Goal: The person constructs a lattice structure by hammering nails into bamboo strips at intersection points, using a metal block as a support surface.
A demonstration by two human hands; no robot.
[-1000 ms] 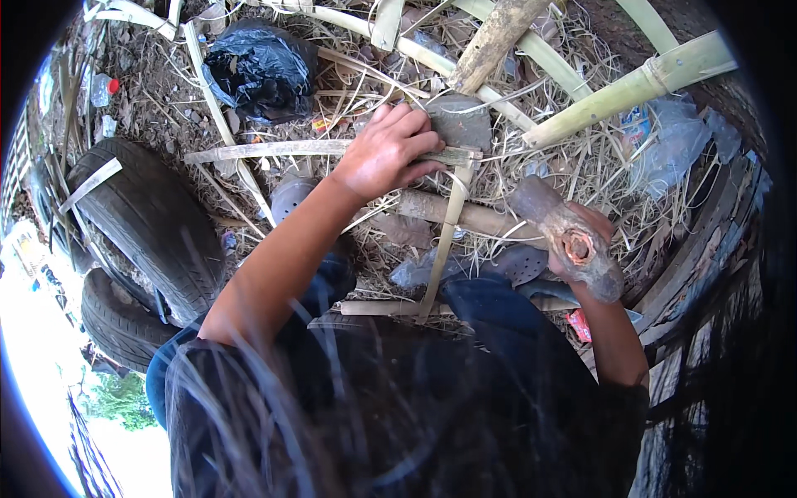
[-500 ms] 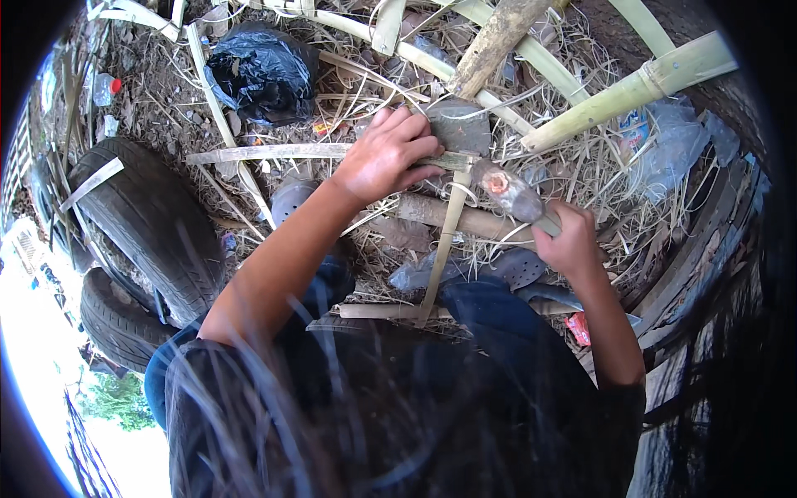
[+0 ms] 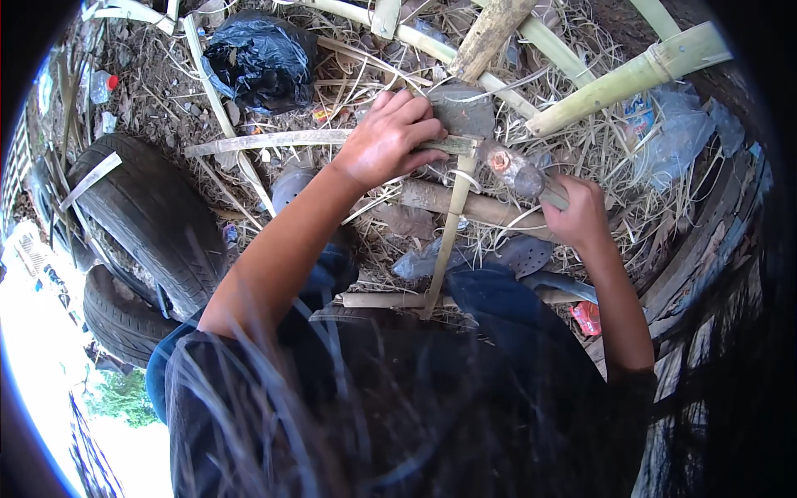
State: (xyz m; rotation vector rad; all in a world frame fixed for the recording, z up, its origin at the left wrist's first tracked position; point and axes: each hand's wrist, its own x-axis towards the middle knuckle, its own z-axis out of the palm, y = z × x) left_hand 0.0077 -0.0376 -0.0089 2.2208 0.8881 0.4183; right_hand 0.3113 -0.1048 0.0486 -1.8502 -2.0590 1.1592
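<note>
My left hand [image 3: 392,139] is closed around a pale split bamboo strip [image 3: 270,141], which lies crosswise and runs out to the left. Its right end overlaps a second, upright bamboo strip [image 3: 452,224] that extends down toward my knees. A flat grey block [image 3: 465,114] sits just beyond my left fingers. My right hand [image 3: 577,212] grips the short handle of a hammer [image 3: 513,172]; its worn, rounded head is beside the strips' crossing, and I cannot tell if they touch.
Thick bamboo poles [image 3: 635,79] and a log [image 3: 494,37] lie at the far side. A black plastic bag [image 3: 259,62] is at far left, worn tyres [image 3: 149,224] at left. Shavings cover the ground, with clear plastic [image 3: 672,137] at right. A round stick [image 3: 473,206] lies before my feet.
The whole view has shifted slightly. My right hand and the hammer have moved a little farther away and to the right; my left hand keeps its hold on the strip.
</note>
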